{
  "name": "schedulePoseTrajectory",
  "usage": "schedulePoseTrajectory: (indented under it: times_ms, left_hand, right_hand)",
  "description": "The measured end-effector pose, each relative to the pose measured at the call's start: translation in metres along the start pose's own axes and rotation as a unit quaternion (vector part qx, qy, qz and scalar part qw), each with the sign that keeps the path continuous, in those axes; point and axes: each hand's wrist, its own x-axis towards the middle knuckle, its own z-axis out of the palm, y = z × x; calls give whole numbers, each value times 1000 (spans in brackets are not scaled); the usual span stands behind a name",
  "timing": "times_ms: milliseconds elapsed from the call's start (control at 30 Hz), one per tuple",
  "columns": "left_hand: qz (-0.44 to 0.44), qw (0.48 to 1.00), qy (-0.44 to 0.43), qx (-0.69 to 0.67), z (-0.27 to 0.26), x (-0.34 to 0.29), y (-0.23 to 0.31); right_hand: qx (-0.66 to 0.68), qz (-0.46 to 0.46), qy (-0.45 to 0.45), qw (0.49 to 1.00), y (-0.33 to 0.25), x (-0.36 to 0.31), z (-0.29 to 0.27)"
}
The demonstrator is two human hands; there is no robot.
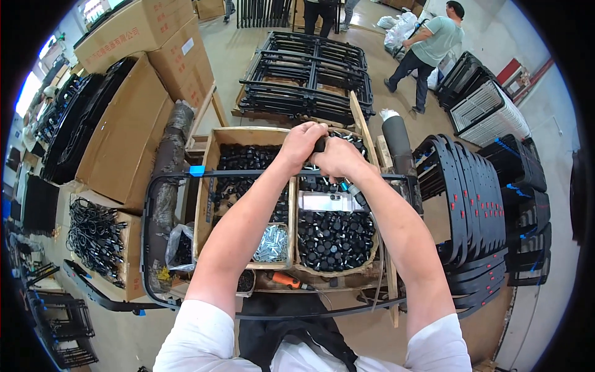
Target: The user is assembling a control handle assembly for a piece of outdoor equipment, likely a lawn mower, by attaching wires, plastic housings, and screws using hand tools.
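Note:
Both my hands meet at the far bar of a black tubular frame (260,174) laid across the wooden bins. My left hand (301,145) is closed on a small black part (320,146), whose full shape is hidden. Right beside it, my right hand (339,157) has its fingers curled in at the bar; what they grip is hidden. A dark cylindrical tool with a teal ring (354,193) shows just under my right wrist. Below the hands, a bin holds many black round-headed knobs (334,242), some with metal studs. Blue tape (197,170) marks the frame's far left corner.
A box of silver screws (271,243) and an orange-handled power tool (286,279) lie nearer me. Cartons (149,49) and bundled cables (96,232) stand left. Black curved frames (471,198) line the right. Beyond are stacked frames (307,74) and a walking person (427,53).

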Motion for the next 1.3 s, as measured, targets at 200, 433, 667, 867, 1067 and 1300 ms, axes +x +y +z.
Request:
schedulePoseTrajectory:
  times_ms: [200, 433, 667, 867, 1067, 1300]
  left_hand:
    - [2, 1000, 9, -5, -26, -7, -1]
    - [-1, 1000, -26, -16, -32, -1, 2]
    - [21, 999, 12, 22, -36, -10, -17]
    - [5, 1000, 2, -9, -42, -13, -24]
    - [-13, 1000, -21, -12, -34, -18, -14]
    - [2, 999, -41, -22, -48, -9, -19]
  right_hand:
    - [-14, 19, -12, 1000, -29, 7, 12]
    - [-31, 32, -16, 999, -35, 14, 9]
    - [-21, 5, -11, 1000, -38, -1, 15]
    - [-17, 19, -27, 999, -37, 7, 24]
    - [52, -3, -26, 998, -7, 34, 32]
    - [21, 8, -38, 999, -26, 30, 23]
